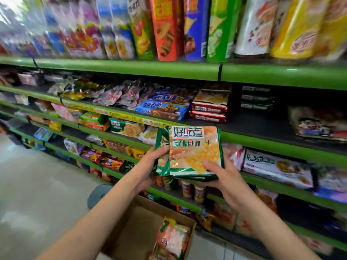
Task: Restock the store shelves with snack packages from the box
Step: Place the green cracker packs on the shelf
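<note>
A small stack of green-edged biscuit packages (pixel 193 147) with white and orange fronts is held up in front of the green shelves (pixel 281 147). My left hand (pixel 150 164) grips the stack's left edge. My right hand (pixel 219 175) holds its lower right corner, thumb on the top package's front. Below, an open cardboard box (pixel 135 228) stands on the floor with more snack packages (pixel 172 241) at its right end.
Green shelf tiers run from left to right, filled with snack bags, biscuit packs and tall chip tubes on top. A dark bare stretch (pixel 259 124) lies on the shelf right of the red packs. Pale tiled floor (pixel 37 194) spreads to the left.
</note>
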The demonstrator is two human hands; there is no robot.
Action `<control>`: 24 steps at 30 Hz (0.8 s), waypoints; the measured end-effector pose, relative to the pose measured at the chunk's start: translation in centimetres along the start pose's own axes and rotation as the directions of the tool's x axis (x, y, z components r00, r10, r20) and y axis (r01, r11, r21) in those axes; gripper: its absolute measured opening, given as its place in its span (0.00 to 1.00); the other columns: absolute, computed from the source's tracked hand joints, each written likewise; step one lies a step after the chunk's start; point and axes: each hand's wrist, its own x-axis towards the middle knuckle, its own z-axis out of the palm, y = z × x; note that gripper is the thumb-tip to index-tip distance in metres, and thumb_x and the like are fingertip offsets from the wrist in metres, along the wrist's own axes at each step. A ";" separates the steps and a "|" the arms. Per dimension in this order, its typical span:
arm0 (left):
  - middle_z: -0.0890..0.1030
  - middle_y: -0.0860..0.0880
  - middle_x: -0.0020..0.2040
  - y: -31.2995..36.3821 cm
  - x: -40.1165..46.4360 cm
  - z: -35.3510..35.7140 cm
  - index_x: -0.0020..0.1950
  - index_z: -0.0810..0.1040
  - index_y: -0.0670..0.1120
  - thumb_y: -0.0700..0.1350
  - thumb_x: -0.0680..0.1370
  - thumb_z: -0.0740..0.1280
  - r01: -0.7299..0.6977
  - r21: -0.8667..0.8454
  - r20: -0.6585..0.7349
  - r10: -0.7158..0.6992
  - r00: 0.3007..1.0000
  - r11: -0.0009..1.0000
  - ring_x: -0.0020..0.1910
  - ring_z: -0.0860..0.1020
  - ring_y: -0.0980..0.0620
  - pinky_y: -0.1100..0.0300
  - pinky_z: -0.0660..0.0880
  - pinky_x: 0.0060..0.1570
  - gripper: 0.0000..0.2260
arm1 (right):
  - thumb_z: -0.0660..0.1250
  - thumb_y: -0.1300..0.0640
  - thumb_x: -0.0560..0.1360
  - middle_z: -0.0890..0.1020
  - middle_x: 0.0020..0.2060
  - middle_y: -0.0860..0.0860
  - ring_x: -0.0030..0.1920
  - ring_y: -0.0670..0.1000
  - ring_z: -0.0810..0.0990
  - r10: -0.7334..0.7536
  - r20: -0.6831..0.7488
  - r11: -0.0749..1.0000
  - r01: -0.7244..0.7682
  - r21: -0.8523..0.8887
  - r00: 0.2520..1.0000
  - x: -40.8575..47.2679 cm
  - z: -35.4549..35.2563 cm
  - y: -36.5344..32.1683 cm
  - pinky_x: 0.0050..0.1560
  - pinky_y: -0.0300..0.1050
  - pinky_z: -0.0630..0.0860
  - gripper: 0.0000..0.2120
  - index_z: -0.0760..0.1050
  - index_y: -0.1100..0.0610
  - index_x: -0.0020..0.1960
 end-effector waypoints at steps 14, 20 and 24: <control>0.84 0.41 0.59 0.6 -1.4 4.4 0.70 0.73 0.44 0.49 0.70 0.73 -0.099 -0.123 0.038 0.104 0.994 0.988 0.53 0.85 0.42 0.52 0.83 0.43 0.29 | 0.74 0.52 0.66 0.85 0.56 0.50 0.54 0.54 0.85 -0.160 -0.283 0.978 0.191 0.086 0.946 -6.8 -9.8 -3.8 0.41 0.53 0.83 0.29 0.73 0.50 0.66; 0.85 0.42 0.58 1.2 -0.3 4.1 0.65 0.79 0.46 0.54 0.71 0.73 -0.131 -0.226 0.077 0.152 0.985 0.965 0.52 0.85 0.44 0.53 0.83 0.41 0.25 | 0.73 0.47 0.69 0.83 0.59 0.49 0.57 0.55 0.83 -0.204 -0.365 0.969 0.240 0.057 0.908 -6.7 -11.4 -4.5 0.38 0.51 0.84 0.24 0.75 0.48 0.64; 0.85 0.42 0.58 1.7 0.9 3.7 0.60 0.83 0.48 0.57 0.69 0.73 -0.103 -0.243 0.136 0.139 0.981 0.964 0.53 0.85 0.43 0.52 0.83 0.43 0.22 | 0.72 0.44 0.69 0.84 0.56 0.49 0.54 0.54 0.84 -0.204 -0.366 0.972 0.233 0.035 0.908 -4.9 -9.0 -4.3 0.35 0.47 0.82 0.21 0.77 0.46 0.61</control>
